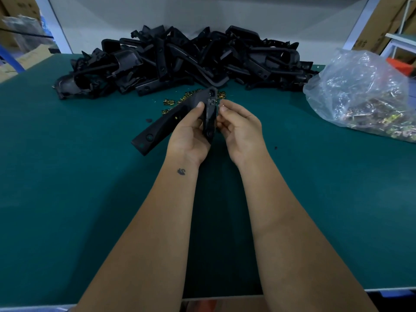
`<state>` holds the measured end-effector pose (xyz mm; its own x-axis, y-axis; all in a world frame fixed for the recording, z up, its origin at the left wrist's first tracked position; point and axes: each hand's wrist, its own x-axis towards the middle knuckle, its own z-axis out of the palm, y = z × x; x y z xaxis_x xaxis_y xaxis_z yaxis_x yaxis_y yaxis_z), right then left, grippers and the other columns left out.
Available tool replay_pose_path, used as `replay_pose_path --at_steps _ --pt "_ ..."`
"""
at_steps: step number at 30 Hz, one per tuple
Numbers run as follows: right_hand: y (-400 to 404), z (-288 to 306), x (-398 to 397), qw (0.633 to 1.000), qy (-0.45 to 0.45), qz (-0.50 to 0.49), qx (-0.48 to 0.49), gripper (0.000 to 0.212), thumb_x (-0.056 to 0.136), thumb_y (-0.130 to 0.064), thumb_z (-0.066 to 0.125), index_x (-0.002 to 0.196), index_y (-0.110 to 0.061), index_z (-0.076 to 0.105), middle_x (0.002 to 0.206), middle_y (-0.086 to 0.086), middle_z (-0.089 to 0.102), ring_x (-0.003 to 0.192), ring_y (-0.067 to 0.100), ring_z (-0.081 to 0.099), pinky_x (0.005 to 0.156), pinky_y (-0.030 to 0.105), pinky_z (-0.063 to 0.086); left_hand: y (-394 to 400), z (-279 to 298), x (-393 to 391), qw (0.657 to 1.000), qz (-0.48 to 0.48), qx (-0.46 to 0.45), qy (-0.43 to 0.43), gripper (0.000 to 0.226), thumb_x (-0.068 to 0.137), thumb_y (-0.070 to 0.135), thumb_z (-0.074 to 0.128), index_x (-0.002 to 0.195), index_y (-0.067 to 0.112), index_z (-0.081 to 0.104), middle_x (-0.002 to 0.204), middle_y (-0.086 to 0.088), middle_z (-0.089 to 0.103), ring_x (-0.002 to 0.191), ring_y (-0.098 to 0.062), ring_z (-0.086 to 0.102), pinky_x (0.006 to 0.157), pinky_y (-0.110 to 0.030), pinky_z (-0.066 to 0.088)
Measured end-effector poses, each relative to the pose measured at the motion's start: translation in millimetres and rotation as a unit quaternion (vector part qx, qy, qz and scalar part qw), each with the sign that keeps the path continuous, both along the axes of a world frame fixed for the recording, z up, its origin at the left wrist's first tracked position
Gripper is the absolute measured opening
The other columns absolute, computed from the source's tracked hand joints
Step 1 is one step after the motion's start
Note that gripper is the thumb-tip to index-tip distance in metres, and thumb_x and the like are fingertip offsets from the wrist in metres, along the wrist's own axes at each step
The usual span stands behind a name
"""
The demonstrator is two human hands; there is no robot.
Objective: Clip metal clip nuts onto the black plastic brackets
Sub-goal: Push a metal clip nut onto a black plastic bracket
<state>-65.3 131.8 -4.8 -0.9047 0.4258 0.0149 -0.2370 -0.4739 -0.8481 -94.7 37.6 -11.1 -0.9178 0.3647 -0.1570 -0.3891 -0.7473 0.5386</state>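
Observation:
My left hand [191,131] grips a black plastic bracket [171,118], an angled piece whose long arm slopes down to the left over the green table [78,176]. My right hand [238,127] is at the bracket's right edge, thumb and forefinger pinching something small against it; the clip nut itself is too small to make out. Loose brass-coloured clip nuts [177,101] lie scattered on the table just behind the bracket.
A big heap of black brackets [191,59] fills the back of the table. A clear plastic bag [364,95] with more clip nuts sits at the right. Two small black specks lie on the mat. Cardboard boxes stand beyond both sides.

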Motion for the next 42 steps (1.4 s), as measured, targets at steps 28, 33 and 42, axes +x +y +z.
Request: replay_pose_path --at_steps 28,33,42 --pt "-3.6 5.3 4.6 0.999 0.034 0.005 -0.006 0.024 0.092 0.004 0.059 0.107 -0.012 0.066 0.099 0.011 0.068 0.091 0.017 0.065 0.093 0.031 0.051 -5.5 0.9 -0.8 0.998 -0.062 -0.005 0.020 0.014 0.095 0.008 0.059 0.097 0.001 0.072 0.094 -0.010 0.076 0.084 -0.018 0.074 0.071 -0.025 0.060" --pt "-6.2 10.9 6.2 0.998 0.063 -0.004 -0.010 0.023 0.090 0.006 0.060 0.103 -0.013 0.065 0.079 0.004 0.063 0.079 0.015 0.063 0.081 0.028 0.054 -6.8 6.0 0.1 0.997 -0.054 -0.007 0.048 0.014 0.093 0.009 0.061 0.101 0.002 0.070 0.091 -0.009 0.076 0.082 -0.016 0.074 0.070 -0.024 0.058" --pt "-9.7 9.8 6.5 0.997 0.050 -0.034 0.041 0.022 0.086 0.008 0.064 0.090 -0.013 0.063 0.066 -0.005 0.062 0.072 0.013 0.060 0.074 0.028 0.049 -8.2 9.0 3.1 0.998 -0.057 -0.037 0.018 0.012 0.095 0.009 0.061 0.094 0.003 0.072 0.088 -0.009 0.076 0.079 -0.018 0.075 0.072 -0.026 0.061"
